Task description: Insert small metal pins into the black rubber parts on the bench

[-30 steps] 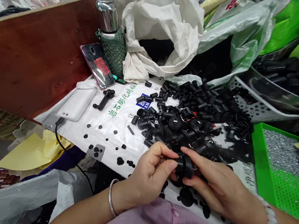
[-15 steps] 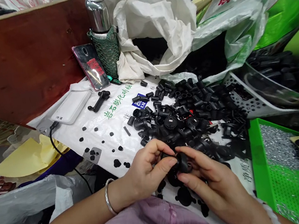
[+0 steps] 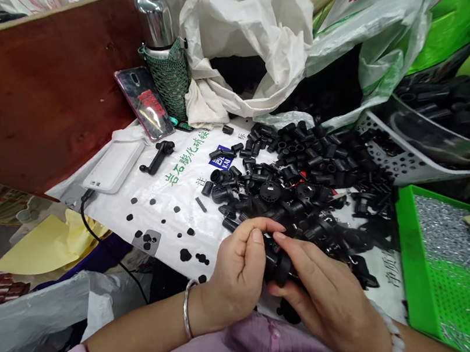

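Both bare hands close in a narrow pinch on a small black moulded part (image 3: 277, 266), held just in front of the near edge of a heap of black plastic fittings (image 3: 302, 183). The left hand (image 3: 240, 272), with a silver bangle (image 3: 187, 309) at its wrist, curls its fingers around the part from one side. The right hand (image 3: 328, 297), with a white beaded bracelet (image 3: 392, 341), pinches it from the other side between thumb and forefinger. The step in hand is close finger work on this piece. The fingers hide much of it, so it may be one piece or two pressed together; I cannot tell which.

The heap lies on a white plastic sheet (image 3: 152, 212) printed with green Chinese characters. Left of the heap on that sheet are scattered black rubber dots (image 3: 185, 254) and a black T-shaped part (image 3: 157, 157). Beyond the heap stand a phone (image 3: 143, 95) and a steel flask (image 3: 155, 20) in a green mesh sleeve, beside a white sack (image 3: 250, 38). Right of the heap sits a green plastic tray (image 3: 412, 255) holding silvery bits.
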The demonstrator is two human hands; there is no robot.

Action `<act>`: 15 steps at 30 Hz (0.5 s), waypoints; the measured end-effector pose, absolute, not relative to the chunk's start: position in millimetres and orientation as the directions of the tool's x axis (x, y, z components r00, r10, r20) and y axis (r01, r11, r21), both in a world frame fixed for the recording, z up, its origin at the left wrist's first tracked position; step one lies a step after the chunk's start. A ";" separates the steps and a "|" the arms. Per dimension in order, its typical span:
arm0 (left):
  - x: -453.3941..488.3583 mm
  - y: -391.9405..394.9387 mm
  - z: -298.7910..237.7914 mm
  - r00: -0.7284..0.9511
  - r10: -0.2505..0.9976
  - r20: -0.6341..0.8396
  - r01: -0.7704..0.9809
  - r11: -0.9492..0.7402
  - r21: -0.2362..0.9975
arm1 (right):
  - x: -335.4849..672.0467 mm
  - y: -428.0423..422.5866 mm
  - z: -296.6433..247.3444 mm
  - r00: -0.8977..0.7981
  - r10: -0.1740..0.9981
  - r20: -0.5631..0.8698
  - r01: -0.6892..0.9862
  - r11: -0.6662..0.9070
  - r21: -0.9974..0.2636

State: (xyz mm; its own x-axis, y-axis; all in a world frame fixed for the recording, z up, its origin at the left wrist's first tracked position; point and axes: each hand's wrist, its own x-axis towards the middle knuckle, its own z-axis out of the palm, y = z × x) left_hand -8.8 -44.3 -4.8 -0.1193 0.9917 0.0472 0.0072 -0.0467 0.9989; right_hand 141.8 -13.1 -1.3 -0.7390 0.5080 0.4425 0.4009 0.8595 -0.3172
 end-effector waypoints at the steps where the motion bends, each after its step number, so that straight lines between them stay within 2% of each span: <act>1: -9.5 -45.3 -4.6 -0.121 0.987 0.108 0.060 -0.101 0.993 | 140.6 -15.1 -0.3 -0.716 0.540 0.443 0.404 0.838 -0.367; 4: -13.8 -46.7 -5.6 -0.081 0.958 0.275 0.210 -0.254 0.944 | 137.0 -18.7 7.0 -0.654 0.675 0.342 0.373 0.681 -0.630; 6: -17.0 -46.3 -7.0 -0.029 0.925 0.379 0.293 -0.354 0.888 | 134.7 -18.1 14.6 -0.645 0.755 0.119 0.331 0.416 -0.847; 7: -18.3 -46.0 -7.9 -0.010 0.904 0.428 0.330 -0.401 0.854 | 133.6 -17.0 18.4 -0.650 0.760 -0.014 0.312 0.249 -0.917; 9: -20.0 -45.5 -10.0 0.020 0.869 0.495 0.396 -0.461 0.794 | 131.7 -13.9 24.1 -0.659 0.717 -0.229 0.292 -0.037 -0.956; 10: -20.4 -45.4 -11.3 0.033 0.855 0.518 0.423 -0.481 0.768 | 130.9 -12.2 25.6 -0.661 0.691 -0.293 0.295 -0.120 -0.948; 12: -20.1 -45.7 -14.3 0.062 0.835 0.546 0.448 -0.513 0.733 | 129.6 -9.1 25.5 -0.659 0.658 -0.364 0.330 -0.182 -0.926; 15: -17.6 -46.7 -18.0 0.060 0.857 0.513 0.406 -0.490 0.771 | 129.0 -5.0 23.6 -0.654 0.650 -0.387 0.406 -0.129 -0.905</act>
